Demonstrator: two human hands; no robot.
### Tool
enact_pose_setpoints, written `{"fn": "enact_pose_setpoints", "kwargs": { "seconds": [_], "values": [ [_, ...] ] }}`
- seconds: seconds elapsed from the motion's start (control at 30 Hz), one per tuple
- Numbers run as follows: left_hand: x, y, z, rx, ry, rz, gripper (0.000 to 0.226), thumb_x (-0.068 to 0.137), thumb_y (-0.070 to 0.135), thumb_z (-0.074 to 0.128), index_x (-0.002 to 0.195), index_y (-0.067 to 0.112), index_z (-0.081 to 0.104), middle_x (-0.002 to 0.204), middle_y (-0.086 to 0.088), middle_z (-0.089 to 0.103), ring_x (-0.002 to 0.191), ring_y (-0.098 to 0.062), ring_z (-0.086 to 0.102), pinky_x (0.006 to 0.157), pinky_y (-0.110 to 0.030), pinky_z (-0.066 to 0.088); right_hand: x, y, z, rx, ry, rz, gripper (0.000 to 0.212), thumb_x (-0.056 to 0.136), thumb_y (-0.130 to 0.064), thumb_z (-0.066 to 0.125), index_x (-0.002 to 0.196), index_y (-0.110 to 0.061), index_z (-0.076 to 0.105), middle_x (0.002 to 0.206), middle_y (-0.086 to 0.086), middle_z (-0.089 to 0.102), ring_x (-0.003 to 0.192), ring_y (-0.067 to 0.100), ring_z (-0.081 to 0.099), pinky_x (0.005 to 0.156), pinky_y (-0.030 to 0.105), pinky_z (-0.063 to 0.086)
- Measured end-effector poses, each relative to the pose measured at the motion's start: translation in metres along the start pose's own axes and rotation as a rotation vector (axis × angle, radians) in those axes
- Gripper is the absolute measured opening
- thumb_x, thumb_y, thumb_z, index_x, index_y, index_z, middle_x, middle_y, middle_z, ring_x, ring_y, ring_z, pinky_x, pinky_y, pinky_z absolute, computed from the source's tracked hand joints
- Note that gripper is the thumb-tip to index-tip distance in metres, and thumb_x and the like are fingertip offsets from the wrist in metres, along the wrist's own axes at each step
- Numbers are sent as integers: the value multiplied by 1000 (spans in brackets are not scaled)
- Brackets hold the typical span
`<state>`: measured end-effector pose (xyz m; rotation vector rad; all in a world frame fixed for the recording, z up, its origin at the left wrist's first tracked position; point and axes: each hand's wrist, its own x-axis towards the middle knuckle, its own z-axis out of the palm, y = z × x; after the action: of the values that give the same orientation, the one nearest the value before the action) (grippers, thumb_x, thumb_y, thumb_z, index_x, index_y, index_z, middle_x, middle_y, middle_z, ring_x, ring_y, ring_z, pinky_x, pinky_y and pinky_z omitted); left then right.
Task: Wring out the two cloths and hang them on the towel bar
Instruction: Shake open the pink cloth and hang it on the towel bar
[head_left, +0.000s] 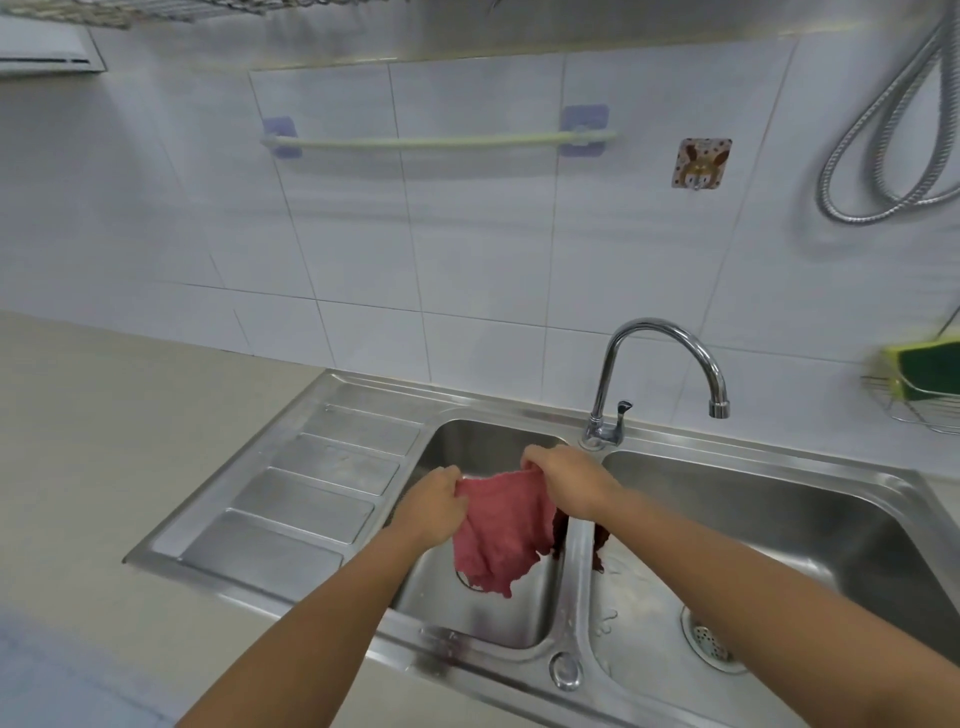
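Hands (498, 499) spreading pink cloth (498, 535) — towel bar (436, 141) bare

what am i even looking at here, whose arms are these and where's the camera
There is no machine here. The one picture comes from a wide-angle camera worn on a person's head, looking forward and down, so the two bare arms are the wearer's own. The left hand and right hand each grip an upper corner of a pink cloth, holding it spread above the left basin of a steel double sink. Something dark, perhaps a second cloth, lies over the divider, mostly hidden. A tap stands behind. On the tiled wall, the towel bar is bare.
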<state>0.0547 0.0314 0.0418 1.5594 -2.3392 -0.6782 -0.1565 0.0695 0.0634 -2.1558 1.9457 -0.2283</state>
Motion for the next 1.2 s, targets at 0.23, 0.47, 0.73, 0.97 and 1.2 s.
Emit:
{"fn": "enact_pose_setpoints", "kwargs": {
  "seconds": [0.23,0.47,0.73,0.97,1.2],
  "values": [
    [1,7,1,-83,-78,-7,17,95,19,40,78,18,40,70,2,50,63,-13,44,60,-30,37,-2,-2,6,38,-103,-13,18,85,-9,42,68,-12,46,77,9,55,88,33,57,76,37,43],
    [-5,-4,3,-94,-119,10,14,89,26,53,79,23,44,75,5,55,66,-10,49,62,-28,41,-5,-7,4,-201,-29,-52,20,92,-39,53,91,-19,54,95,3,68,102,24,56,79,35,29],
    [0,-25,9,362,56,86,17,93,20,58,104,15,70,101,-3,66,90,-18,63,82,-28,52,-5,12,-1,-498,-3,-86,13,88,-14,51,99,-15,58,93,8,70,94,29,60,86,38,37],
    [11,-34,-5,530,313,205,12,84,27,68,90,27,78,102,1,70,100,-21,59,88,-35,41,4,13,-5,-328,-74,7,26,85,-14,52,102,-21,71,102,5,71,99,28,64,79,35,50],
    [38,3,-94,-83,693,219,41,89,2,46,123,16,64,112,-10,72,115,-35,58,108,-40,37,38,-17,-78,-21,686,68,47,76,-10,51,117,-25,68,109,8,72,107,28,61,97,37,34]
  ]
}}
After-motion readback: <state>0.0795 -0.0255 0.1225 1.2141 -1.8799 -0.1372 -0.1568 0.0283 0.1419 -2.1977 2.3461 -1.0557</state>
